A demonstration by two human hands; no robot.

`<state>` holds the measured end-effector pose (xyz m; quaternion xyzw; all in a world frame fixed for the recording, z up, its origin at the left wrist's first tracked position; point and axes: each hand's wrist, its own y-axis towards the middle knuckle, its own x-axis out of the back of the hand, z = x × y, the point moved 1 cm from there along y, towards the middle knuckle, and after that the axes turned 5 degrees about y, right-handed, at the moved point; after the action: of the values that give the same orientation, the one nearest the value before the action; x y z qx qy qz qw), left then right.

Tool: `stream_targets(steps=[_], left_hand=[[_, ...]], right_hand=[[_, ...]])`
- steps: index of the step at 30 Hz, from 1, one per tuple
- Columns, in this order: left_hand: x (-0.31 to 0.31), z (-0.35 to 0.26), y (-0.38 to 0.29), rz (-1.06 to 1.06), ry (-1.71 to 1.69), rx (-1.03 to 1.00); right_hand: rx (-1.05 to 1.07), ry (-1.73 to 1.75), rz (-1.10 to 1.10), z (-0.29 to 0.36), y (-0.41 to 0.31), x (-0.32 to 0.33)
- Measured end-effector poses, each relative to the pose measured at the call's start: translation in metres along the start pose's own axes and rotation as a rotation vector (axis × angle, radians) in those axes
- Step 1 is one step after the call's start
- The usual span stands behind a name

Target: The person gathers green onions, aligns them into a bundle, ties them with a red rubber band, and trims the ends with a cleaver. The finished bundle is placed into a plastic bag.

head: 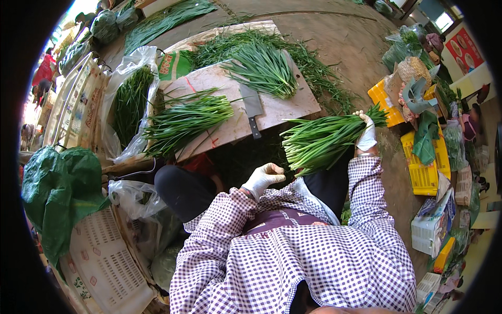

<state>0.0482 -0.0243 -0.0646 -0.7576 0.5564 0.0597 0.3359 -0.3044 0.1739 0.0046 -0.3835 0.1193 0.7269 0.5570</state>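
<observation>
In a white glove, my right hand (366,131) grips the leafy end of a bunch of garlic chives (317,139), whose pale cut ends point left above my thigh. My gloved left hand (264,179) is left of that bunch, thumb and fingers bent towards each other; whether anything thin is between them I cannot tell. A cleaver (251,106) with a black handle lies on the cutting board (274,117) between two more bunches of chives, one on the left (192,117) and one at the upper right (266,68).
Loose green leaves (325,78) lie behind the board. A clear plastic bag (151,59) of greens stands at its left, near a green woven sack (51,188) and a white plastic crate (106,251). Yellow crates (419,168) stand on the right. Several people are in the background.
</observation>
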Motion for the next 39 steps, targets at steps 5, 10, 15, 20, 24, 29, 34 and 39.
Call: stream_targets(steps=[5,10,15,20,24,29,34,39], left_hand=[[-0.015,-0.010,-0.009,0.038,0.261,0.091],[-0.033,-0.014,-0.018,0.160,0.246,0.088],[-0.056,-0.003,-0.009,0.130,-0.107,0.187],[-0.071,0.000,0.008,0.038,-0.274,0.140],[-0.068,0.000,0.003,0.009,-0.220,0.119],[-0.055,0.006,0.002,-0.013,-0.192,0.129],[-0.024,0.002,-0.016,0.080,0.483,0.196],[-0.035,-0.025,-0.052,-0.248,1.233,-0.255]], right_hand=[[0.008,0.039,0.014,-0.004,0.003,-0.002],[0.014,0.070,-0.031,-0.011,0.000,-0.005],[-0.011,0.088,-0.060,-0.016,-0.001,-0.010],[-0.005,0.114,-0.074,-0.019,0.000,-0.014],[-0.009,0.125,-0.070,-0.020,0.000,-0.015],[-0.021,0.169,-0.068,-0.021,0.002,-0.013],[-0.023,0.185,-0.079,-0.020,0.000,-0.014],[-0.018,0.184,-0.079,-0.019,-0.007,-0.018]])
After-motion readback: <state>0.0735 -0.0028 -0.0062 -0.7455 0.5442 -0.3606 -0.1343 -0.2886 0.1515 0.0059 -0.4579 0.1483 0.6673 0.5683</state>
